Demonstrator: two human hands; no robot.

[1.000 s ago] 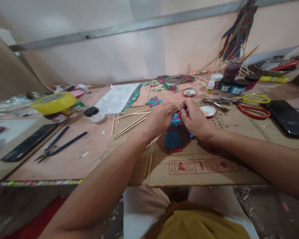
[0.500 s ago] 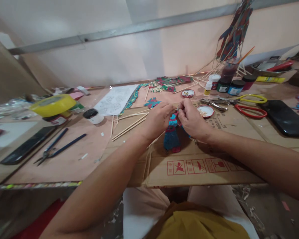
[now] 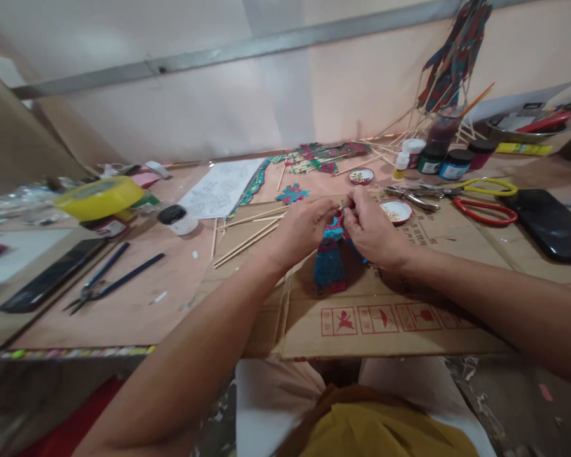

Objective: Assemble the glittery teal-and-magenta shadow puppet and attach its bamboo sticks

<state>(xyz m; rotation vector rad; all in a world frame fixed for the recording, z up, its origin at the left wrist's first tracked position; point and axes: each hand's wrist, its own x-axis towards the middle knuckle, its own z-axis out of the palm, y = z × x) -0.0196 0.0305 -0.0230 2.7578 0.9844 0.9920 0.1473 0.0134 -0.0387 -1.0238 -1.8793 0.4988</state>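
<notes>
A blue and red painted cut-out figure (image 3: 330, 268) hangs or rests below my fingers over the flattened cardboard. At its upper end my left hand (image 3: 309, 225) is closed in a pinch. My right hand (image 3: 368, 228) pinches at the same spot, fingertips almost touching those of the left. The small part between the fingertips is mostly hidden. Just right of my right hand lies a white, red-rimmed lid (image 3: 396, 211) of tiny beads or fasteners. A smaller lid (image 3: 361, 176) with small bits sits behind. Thin wooden sticks (image 3: 247, 244) lie left of my left hand.
Pliers (image 3: 413, 198), red- and yellow-handled scissors (image 3: 485, 209) and a black phone (image 3: 552, 225) lie at right. Paint jars (image 3: 457, 164) stand behind them. Blue-handled cutters (image 3: 109, 279), yellow tape (image 3: 99, 195) and a drawing sheet (image 3: 221, 187) are at left. Several painted puppets (image 3: 457, 60) stand upright at back right.
The camera view has shifted slightly. My hands stay together at the top of the figure, with only a small movement of the right fingers.
</notes>
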